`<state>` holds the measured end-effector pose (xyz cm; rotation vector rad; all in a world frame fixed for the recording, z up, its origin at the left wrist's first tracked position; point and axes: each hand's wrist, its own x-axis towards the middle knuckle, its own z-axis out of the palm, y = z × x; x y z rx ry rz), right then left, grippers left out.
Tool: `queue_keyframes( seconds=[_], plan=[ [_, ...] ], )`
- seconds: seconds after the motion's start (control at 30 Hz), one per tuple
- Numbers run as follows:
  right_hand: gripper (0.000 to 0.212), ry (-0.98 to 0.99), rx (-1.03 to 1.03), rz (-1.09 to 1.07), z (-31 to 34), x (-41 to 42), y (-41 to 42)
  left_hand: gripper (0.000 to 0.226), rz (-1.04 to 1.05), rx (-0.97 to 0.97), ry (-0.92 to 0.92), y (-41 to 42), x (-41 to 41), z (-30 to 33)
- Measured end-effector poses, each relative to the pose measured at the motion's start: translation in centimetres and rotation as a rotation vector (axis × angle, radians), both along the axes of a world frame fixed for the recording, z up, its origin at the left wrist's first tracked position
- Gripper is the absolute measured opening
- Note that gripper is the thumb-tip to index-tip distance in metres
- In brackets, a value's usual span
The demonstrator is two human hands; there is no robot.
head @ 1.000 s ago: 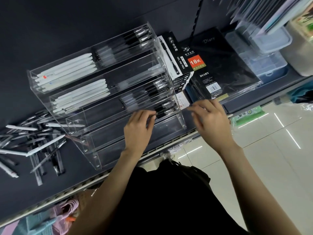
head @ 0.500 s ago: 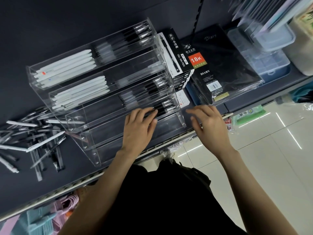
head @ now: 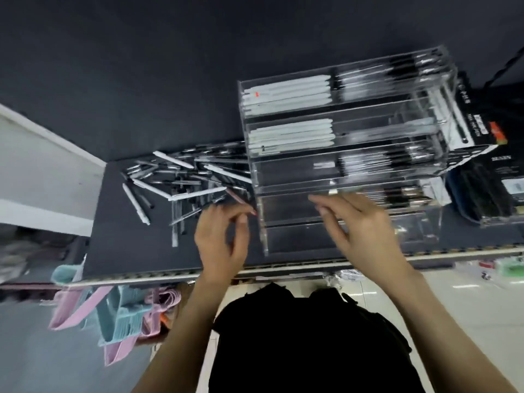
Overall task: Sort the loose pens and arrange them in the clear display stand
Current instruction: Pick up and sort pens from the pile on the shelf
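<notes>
Dark shelf (head: 136, 251) w/ a pale front rail carries everything, seen from above. Nearest, left hand (head: 219, 242) hovers over the shelf beside the stand's left edge, fingers curled loosely, thumb and forefinger apart, gripping nothing. Right hand (head: 360, 225) hangs in front of the lower tiers, fingers spread and empty (motion blur softens it). Just beyond the left hand lies the heap of loose pens (head: 181, 182), white and dark mixed. Clear display stand (head: 286, 177) rises right of them, upper tiers holding white pens (head: 289, 95) left, dark ones right.
</notes>
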<state>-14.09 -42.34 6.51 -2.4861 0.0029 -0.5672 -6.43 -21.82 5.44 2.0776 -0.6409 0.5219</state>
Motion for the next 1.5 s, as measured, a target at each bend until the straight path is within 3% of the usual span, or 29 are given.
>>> queue_keyframes(
  seconds=[0.1,0.23,0.4,0.5,0.63,0.77,0.97,1.2,1.33,1.5],
  plan=[
    [0.026,0.058,-0.033,0.165,-0.8,3.1,7.2,0.015,0.291,0.035,0.340,8.2,2.7,-2.0],
    [0.028,0.231,-0.152,0.240,-4.3,7.4,15.0,0.032,0.365,0.312,0.627,15.7,6.4,-5.0],
    [0.049,0.350,-0.405,0.146,-8.0,12.8,18.8,0.047,0.247,0.428,0.533,16.8,10.2,-5.8],
    [0.057,0.447,-0.471,0.171,-8.4,15.2,19.6,0.049,0.330,0.462,0.538,17.6,13.3,-6.8],
    [0.055,0.521,-0.595,0.183,-8.4,16.7,20.1,0.067,0.571,0.535,0.684,19.7,16.7,-7.7],
    [0.045,0.591,-0.707,0.185,-7.9,17.4,20.4,0.082,0.517,0.483,0.776,20.0,17.8,-8.2],
    [0.042,0.633,-0.660,0.151,-7.4,16.7,20.8,0.089,0.512,0.504,0.772,18.5,18.4,-8.6],
    [0.033,0.672,-0.365,0.074,-6.6,15.0,21.0,0.070,0.424,0.251,0.842,20.1,18.0,-8.7],
    [0.034,0.656,-0.233,0.036,-6.2,14.1,21.5,0.056,0.402,0.263,0.832,21.4,17.4,-9.0],
    [0.035,0.601,-0.140,-0.010,-5.9,13.6,22.1,0.068,0.457,0.399,0.873,20.8,18.5,-8.1]
  ],
)
